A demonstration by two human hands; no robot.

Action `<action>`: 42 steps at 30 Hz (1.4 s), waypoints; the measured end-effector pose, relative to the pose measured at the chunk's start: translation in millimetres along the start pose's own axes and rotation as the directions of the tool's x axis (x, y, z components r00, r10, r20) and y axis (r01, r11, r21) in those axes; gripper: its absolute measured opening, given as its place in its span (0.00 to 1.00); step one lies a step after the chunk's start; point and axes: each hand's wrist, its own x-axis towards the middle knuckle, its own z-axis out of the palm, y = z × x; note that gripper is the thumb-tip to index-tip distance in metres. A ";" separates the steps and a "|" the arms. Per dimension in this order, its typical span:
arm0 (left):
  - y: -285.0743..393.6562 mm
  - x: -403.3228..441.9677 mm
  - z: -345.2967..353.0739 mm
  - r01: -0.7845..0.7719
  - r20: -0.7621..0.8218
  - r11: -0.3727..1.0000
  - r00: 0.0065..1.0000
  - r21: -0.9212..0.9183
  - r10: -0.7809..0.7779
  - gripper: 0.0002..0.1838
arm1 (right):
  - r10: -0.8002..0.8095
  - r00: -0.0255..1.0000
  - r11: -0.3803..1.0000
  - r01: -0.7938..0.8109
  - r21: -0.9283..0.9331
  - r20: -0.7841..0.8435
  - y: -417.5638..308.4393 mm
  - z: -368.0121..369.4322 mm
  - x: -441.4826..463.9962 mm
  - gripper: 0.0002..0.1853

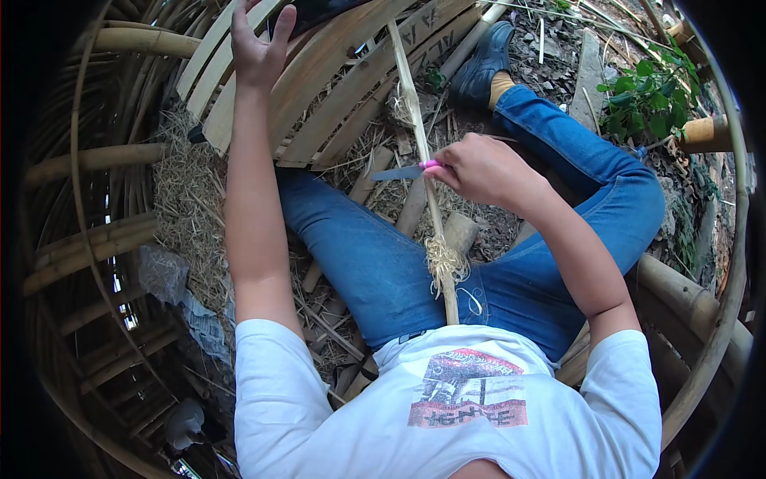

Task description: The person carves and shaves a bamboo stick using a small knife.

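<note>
My right hand (487, 169) is closed around the pink handle of a knife (396, 173). The knife's blade points left and crosses the long peeled wooden stick (416, 120). This stick runs from the slatted wood down to my waist, lying between my legs. A bunch of curled shavings (447, 262) clings to its lower part. At the upper left, my left hand (259, 48) is raised with thumb and fingers apart, its fingertips partly cut off by the frame. Beside its thumb lies a dark, flat, glossy object (323, 14), only partly in view.
Slatted wooden boards (343, 80) lean ahead of me. Dry straw and shavings (187, 191) cover the left side, by a crumpled plastic bag (163, 271). Bamboo poles (690, 303) stand at the right. A leafy plant (650, 96) grows beyond my bent leg.
</note>
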 end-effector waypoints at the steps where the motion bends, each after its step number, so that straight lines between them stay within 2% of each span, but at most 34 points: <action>1: 8.1 -9.7 0.5 -0.124 -0.106 0.989 0.988 -0.079 0.115 0.37 | -0.024 0.999 1.000 0.024 0.017 0.043 -3.0 0.4 -7.5 0.18; 2: 17.5 -26.2 -2.3 -0.192 -0.104 0.981 0.976 -0.019 0.190 0.37 | -0.046 0.995 0.998 0.043 0.036 0.087 -5.1 2.1 -14.6 0.17; 4: 40.1 -68.3 7.5 -0.177 -0.125 0.981 0.978 -0.082 0.166 0.33 | -0.047 0.988 0.996 0.036 0.076 0.149 -7.2 8.1 -27.1 0.19; 7: 52.8 -116.1 27.9 -0.209 -0.007 0.977 0.978 0.034 0.209 0.29 | -0.048 0.982 0.996 0.033 0.085 0.182 -9.3 8.9 -30.4 0.20; 9: 63.0 -132.9 40.6 -0.160 0.018 0.986 0.987 -0.036 0.161 0.28 | -0.014 0.976 0.998 0.000 0.066 0.219 -14.4 1.7 -28.1 0.20; 10: 67.9 -135.9 42.4 -0.140 0.029 0.988 0.989 -0.069 0.143 0.27 | 0.005 0.984 0.999 -0.012 0.035 0.177 -15.2 0.9 -26.0 0.20; 12: 81.9 -142.8 37.0 0.027 0.297 0.978 0.954 -0.209 0.037 0.27 | 0.042 0.995 0.999 -0.040 -0.026 0.087 -14.7 1.0 -21.3 0.20; 14: 90.8 -148.2 33.9 0.189 0.574 0.944 0.819 -0.269 0.000 0.26 | 0.043 0.999 0.999 -0.043 -0.020 0.011 -6.1 2.4 -12.5 0.20; 17: 87.5 -168.8 38.8 0.325 0.694 0.926 0.712 -0.191 -0.107 0.25 | 0.028 0.994 1.000 -0.027 0.013 -0.108 4.3 6.7 1.1 0.21; 19: 84.5 -174.5 42.9 0.348 0.662 0.910 0.740 -0.223 -0.121 0.20 | 0.024 0.987 0.999 -0.017 0.041 -0.160 9.9 6.8 10.3 0.21; 21: 83.1 -173.9 42.5 0.341 0.638 0.916 0.758 -0.213 -0.133 0.16 | 0.012 0.993 0.999 -0.008 0.032 -0.115 11.4 5.5 14.0 0.21; 24: 81.8 -160.2 36.3 0.318 0.826 0.948 0.531 0.009 -0.187 0.16 | -0.015 1.000 1.000 0.015 0.013 -0.007 5.7 -3.2 12.3 0.19; 26: 73.9 -169.2 39.5 0.380 0.856 0.922 0.499 -0.079 -0.132 0.17 | -0.058 0.995 0.998 0.058 0.006 0.078 0.0 -8.2 6.7 0.17; 30: 66.3 -178.9 44.0 0.435 0.870 0.891 0.480 -0.128 -0.110 0.18 | -0.081 0.996 0.997 0.080 0.015 0.037 7.5 0.4 6.1 0.18; 33: 61.4 -183.6 48.2 0.485 0.850 0.852 0.517 -0.198 -0.097 0.19 | -0.067 0.998 0.996 0.068 0.056 -0.019 15.2 6.9 6.3 0.20; 34: 65.6 -186.2 50.7 0.496 0.800 0.822 0.594 -0.281 -0.085 0.19 | -0.069 0.996 0.996 0.072 0.055 -0.063 17.5 8.0 7.4 0.20; 37: 59.8 -177.3 52.3 0.446 0.812 0.855 0.581 -0.267 -0.049 0.19 | -0.114 0.982 0.988 0.128 0.085 -0.154 27.1 8.8 13.6 0.21; 40: 57.7 -165.0 51.0 0.477 0.885 0.871 0.449 -0.120 -0.124 0.17 | -0.145 0.969 0.984 0.162 0.073 -0.200 36.4 12.4 20.5 0.21; 42: 61.8 -157.9 51.6 0.438 0.868 0.890 0.484 -0.127 -0.114 0.16 | -0.127 0.970 0.991 0.132 0.012 -0.208 39.4 12.1 23.1 0.21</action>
